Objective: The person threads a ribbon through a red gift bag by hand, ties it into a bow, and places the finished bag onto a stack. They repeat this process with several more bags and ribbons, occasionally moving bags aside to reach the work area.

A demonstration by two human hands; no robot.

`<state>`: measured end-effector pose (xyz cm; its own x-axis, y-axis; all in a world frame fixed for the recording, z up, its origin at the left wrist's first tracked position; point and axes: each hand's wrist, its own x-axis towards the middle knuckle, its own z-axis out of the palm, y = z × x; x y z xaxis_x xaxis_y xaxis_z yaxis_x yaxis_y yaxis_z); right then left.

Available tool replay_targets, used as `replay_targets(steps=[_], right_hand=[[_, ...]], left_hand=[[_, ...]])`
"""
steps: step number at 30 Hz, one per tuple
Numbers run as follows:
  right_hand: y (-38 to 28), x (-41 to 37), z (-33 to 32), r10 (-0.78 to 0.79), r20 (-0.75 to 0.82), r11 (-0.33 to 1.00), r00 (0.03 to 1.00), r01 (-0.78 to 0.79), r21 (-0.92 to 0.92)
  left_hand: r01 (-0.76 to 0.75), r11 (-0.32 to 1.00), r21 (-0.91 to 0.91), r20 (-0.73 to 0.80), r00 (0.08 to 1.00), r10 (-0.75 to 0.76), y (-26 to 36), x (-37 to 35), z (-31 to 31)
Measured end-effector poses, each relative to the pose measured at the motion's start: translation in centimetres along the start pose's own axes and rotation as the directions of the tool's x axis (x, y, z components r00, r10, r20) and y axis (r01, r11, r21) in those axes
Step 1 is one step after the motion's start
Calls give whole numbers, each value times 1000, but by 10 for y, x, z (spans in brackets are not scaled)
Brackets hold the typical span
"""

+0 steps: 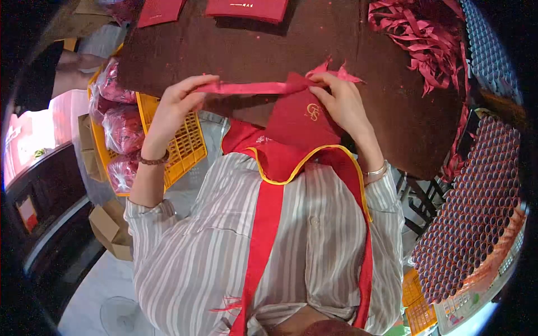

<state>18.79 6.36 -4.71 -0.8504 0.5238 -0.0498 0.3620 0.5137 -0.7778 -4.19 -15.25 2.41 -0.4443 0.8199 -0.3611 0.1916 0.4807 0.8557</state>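
Observation:
A pink ribbon (252, 88) is stretched nearly level between both hands, over the near edge of the table. My left hand (180, 103) pinches its left end between thumb and fingers. My right hand (341, 105) is closed at the other end, on the top of a dark red pouch (297, 115) with a gold emblem. The pouch hangs tilted in front of my red apron (274, 165). Loose ribbon tails (344, 74) stick out beyond my right fingers.
A brown cloth covers the table (258, 50). Flat red packets (246, 10) lie at its far side, and a heap of pink ribbons (420, 39) at the far right. Left stands a yellow crate (185, 140) with bagged red items (122, 130); right, a stack of patterned round-topped pieces (476, 213).

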Motion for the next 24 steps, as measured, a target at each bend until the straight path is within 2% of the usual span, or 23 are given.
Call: replay_targets(steps=[1, 2, 3, 4, 5, 6, 7, 8, 9, 10, 11, 12, 13, 14, 15, 16, 18, 19, 20, 21, 22, 24], right_hand=[[3, 2, 4, 3, -2, 1000, 1000, -3, -1], [6, 4, 9, -99, -45, 995, 994, 97, -30], [5, 5, 10, -201, -84, 978, 976, 196, -65], [3, 4, 7, -199, -85, 979, 976, 194, -67], [-1, 2, 1, -252, -169, 960, 953, 224, -169], [-3, 2, -3, -312, -245, 931, 918, 243, -273], [5, -1, -7, -320, -318, 933, 892, 238, -270], [5, -8, -16, -227, -327, 941, 917, 120, -315], [7, -15, -23, -166, -307, 959, 937, 82, -271], [10, -20, -29, -105, -283, 973, 953, 40, -226], [16, -24, -29, -32, -230, 995, 973, 10, -96], [15, -28, -29, -23, -233, 995, 972, 0, -98], [13, -31, -28, -37, -186, 991, 982, 12, -134], [12, -33, -28, -52, -137, 985, 989, 28, -169], [11, -33, -27, -69, -119, 996, 991, 61, -70], [7, -32, -24, -69, -120, 996, 990, 61, -70], [-4, -29, -19, -67, -205, 988, 976, 37, -147], [-3, -27, -19, -129, -176, 970, 976, 87, -228], [-4, -25, -18, -128, -177, 970, 976, 86, -226], [-6, -24, -18, -151, -125, 963, 981, 118, -241], [-7, -22, -17, -175, -71, 955, 982, 152, -254], [-7, -21, -15, -213, -65, 945, 975, 188, -269]], left_hand=[[-2, 967, -254, -37, 999, -8, 0, -3, 0], [-1, 967, -254, -33, 999, -8, 1, -4, -1], [-128, 952, -280, -44, 992, 120, 2, -4, -3], [-253, 919, -304, -60, 967, 246, 3, -5, -6], [-273, 825, -495, -16, 952, 305, 0, -6, -8], [-276, 822, -499, -17, 951, 309, 3, -6, -8], [-234, 673, -701, 68, 918, 390, 9, -6, -8], [-146, 493, -858, 129, 867, 481, 12, -8, -7], [-119, 458, -881, 117, 883, 455, 10, -12, -7], [-115, 457, -882, 121, 882, 456, 10, -11, -6], [-126, 456, -881, 126, 866, 484, 8, -11, -5], [-137, 454, -881, 132, 848, 513, 8, -10, -3], [-249, 513, -821, 69, 849, 523, 13, -8, 4], [-247, 512, -823, 73, 847, 527, 18, -4, 9], [-338, 574, -746, 35, 841, 540, 22, -1, 14], [-421, 628, -655, -2, 832, 555, 27, 2, 19], [-430, 604, -671, -4, 817, 576, 33, 7, 22], [-392, 590, -706, 6, 829, 559, 29, 13, 20], [-354, 574, -738, 18, 841, 541, 27, 16, 20], [-481, 684, -549, -91, 847, 523, 28, 15, 22], [-480, 684, -549, -91, 848, 522, 33, 15, 24], [-548, 820, -165, -101, 837, 538, 46, 14, 28]])
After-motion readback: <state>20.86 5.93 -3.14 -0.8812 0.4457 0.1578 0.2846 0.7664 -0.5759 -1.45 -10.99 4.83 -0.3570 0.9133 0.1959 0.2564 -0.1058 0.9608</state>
